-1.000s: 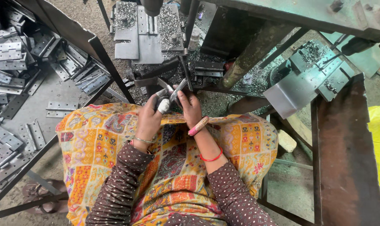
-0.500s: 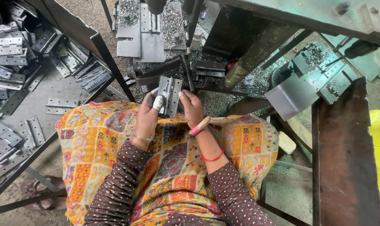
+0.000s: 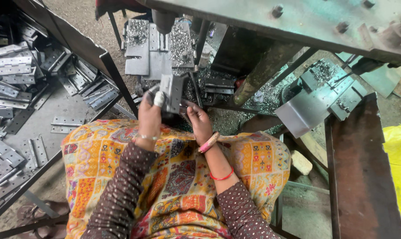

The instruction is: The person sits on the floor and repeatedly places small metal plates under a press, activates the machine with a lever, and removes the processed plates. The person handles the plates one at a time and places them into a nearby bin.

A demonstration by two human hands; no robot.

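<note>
Left hand (image 3: 149,116) is up w/ fingers wrapped round a grey metal hinge (image 3: 171,92), thumb and bandaged fingertip pressing its near face; hinge stands roughly upright, partly folded, held above the lap and just in front of the press bed (image 3: 158,46). Right hand (image 3: 199,120) sits just beside it, lower right, fingers curled narrow toward the hinge's bottom edge; I can't tell from this view if it's actually touching the hinge or gripping something small of its own. Bangles on both wrists; patterned orange cloth (image 3: 99,159) over the knees below.

Handling, my read: hinge is stamped steel plate, so stiff, no give, fairly hefty for its size; the two leaves swing on the pin, so it'll flop if pinched by one leaf only; edges likely sharp and burred, surface maybe oily w/ swarf, so slippery. Best hold is across both leaves near the knuckle, flat faces between thumb and fingers, away from cut edges.

Around: heap of similar hinges (image 3: 15,75) on the sloped worktop to the left; metal chips (image 3: 249,115) scattered under the machine frame (image 3: 297,22); bent grey chute (image 3: 306,110) at right; yellow sack (image 3: 399,163) far right.
</note>
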